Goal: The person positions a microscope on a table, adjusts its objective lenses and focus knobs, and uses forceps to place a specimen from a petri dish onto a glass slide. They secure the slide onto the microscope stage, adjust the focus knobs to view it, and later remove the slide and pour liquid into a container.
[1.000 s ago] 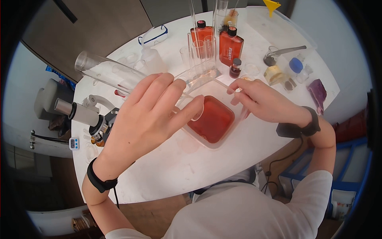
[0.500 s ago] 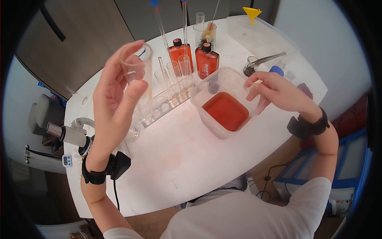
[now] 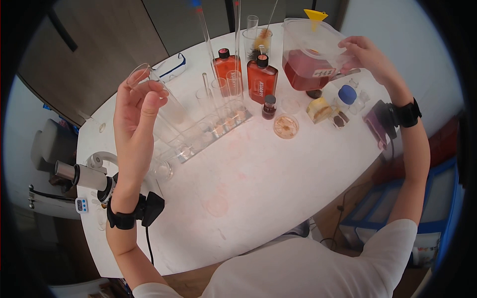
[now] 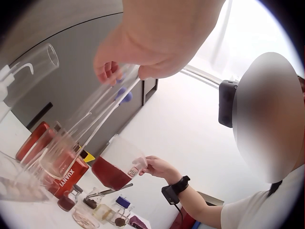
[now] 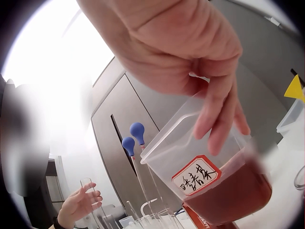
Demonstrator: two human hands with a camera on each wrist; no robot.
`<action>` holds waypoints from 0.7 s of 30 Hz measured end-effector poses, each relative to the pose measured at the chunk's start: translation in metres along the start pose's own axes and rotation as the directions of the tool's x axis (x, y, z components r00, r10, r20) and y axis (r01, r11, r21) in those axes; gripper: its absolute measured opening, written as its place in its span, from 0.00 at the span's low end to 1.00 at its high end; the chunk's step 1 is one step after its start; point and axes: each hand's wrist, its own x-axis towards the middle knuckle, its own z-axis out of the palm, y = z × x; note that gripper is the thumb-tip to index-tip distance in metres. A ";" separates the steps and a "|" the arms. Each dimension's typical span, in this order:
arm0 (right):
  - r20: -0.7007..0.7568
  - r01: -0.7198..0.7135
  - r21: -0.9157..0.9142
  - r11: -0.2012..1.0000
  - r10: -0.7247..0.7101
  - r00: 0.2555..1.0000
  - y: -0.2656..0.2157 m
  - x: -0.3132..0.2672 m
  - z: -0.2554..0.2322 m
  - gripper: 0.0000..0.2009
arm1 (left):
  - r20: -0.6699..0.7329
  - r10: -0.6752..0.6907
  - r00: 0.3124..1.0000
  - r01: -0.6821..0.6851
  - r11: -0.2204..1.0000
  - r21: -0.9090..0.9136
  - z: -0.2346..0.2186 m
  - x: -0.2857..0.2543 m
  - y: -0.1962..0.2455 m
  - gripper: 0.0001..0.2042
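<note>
My left hand [image 3: 134, 116] grips a clear glass tube [image 3: 171, 107] near its wide mouth, tilted over the left end of a clear test tube rack [image 3: 198, 144]. Curled fingers of my right hand [image 3: 372, 59] pinch the rim of a clear plastic container [image 3: 298, 44] at the back right. It is tilted and lifted off the table, with red liquid [image 3: 303, 69] inside. A white label with a red border [image 5: 196, 175] on its side shows in the right wrist view. Where the tube's lower end rests, I cannot tell.
Two red bottles [image 3: 262, 82], a small dark bottle [image 3: 269, 107], a petri dish [image 3: 286, 126] and a blue-capped jar [image 3: 347, 94] stand behind the white tabletop's middle [image 3: 238, 193]. A microscope [image 3: 92, 178] is at the left, a yellow funnel [image 3: 315, 16] at the back.
My right hand has carried the container from the table's middle to the back right and raised it. My left hand, with the tube, has moved left, away from above the container.
</note>
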 end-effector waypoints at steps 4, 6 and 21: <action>-0.075 -0.024 0.011 1.000 0.025 0.997 0.007 0.041 0.010 0.17 | -0.013 0.031 0.999 -0.030 0.999 0.029 -0.005 -0.001 -0.006 0.17; -0.098 -0.047 0.034 0.998 0.050 0.994 0.009 0.057 0.022 0.17 | -0.025 0.022 0.999 -0.021 1.000 0.014 -0.007 -0.003 -0.007 0.16; 0.034 -0.123 0.004 0.992 0.123 0.992 0.070 0.110 0.066 0.14 | 0.000 0.053 0.999 -0.051 0.961 0.273 0.009 0.014 -0.023 0.16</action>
